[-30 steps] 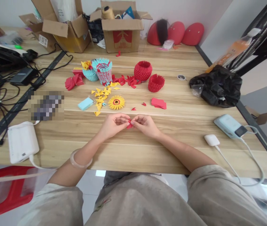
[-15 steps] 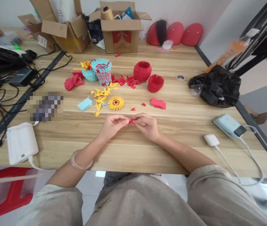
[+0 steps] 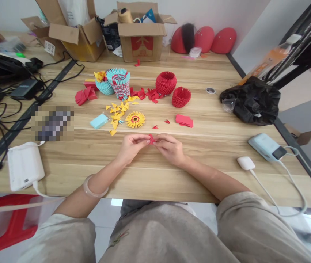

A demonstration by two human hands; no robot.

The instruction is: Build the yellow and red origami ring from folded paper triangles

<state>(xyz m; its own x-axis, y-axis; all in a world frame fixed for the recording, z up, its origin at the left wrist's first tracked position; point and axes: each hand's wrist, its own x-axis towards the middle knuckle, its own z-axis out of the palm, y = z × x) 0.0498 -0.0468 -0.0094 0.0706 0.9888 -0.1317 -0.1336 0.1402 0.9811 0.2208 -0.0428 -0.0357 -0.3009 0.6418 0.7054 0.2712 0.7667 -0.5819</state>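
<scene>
A small red paper pc (image 3: 151,138) is held btwn the fingertips of the L hand (image 3: 130,148) and R hand (image 3: 171,148), pinched tight from both sides. It's kept in the gap where the hands nearly meet, nearer than the yellow paper flower (image 3: 135,119). The pc is bright red and looks folded, but it's partly hidden by fingers, so its full shape can't be told. Red print is seen on the brown box (image 3: 141,49), and marks on the white label (image 3: 50,47) & orange bottle (image 3: 276,54), but no words can be read.
</scene>
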